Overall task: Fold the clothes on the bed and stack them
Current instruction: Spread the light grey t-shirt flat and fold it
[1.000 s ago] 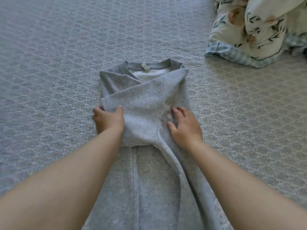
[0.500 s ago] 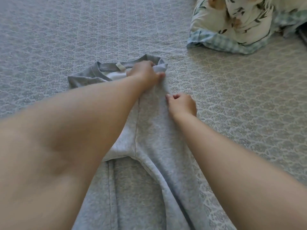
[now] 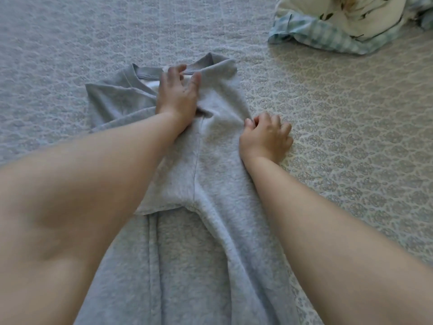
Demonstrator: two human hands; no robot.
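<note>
Sweatshirt [image 3: 210, 165]: grey, flat on the bedspread [image 3: 351, 160], collar away from the person, sides folded in.
Left hand [image 3: 179, 95]: fingers spread, pressing cloth below the collar.
Right hand [image 3: 266, 137]: curled at the right fold edge, seemingly pinching it.
Handling: soft, limp fleece, light; take by folded edges.

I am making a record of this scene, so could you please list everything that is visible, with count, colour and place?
grey fleece sweatshirt: one, light grey, middle of the bed, partly folded, collar at the far end.
patterned grey bedspread: one, grey with a pale lattice pattern, under everything.
floral and checked bedding bundle: one, cream with dark leaves and a blue check edge, far right corner.
left hand: one, resting on the sweatshirt near the collar.
right hand: one, fingers curled at the sweatshirt's right edge.
</note>
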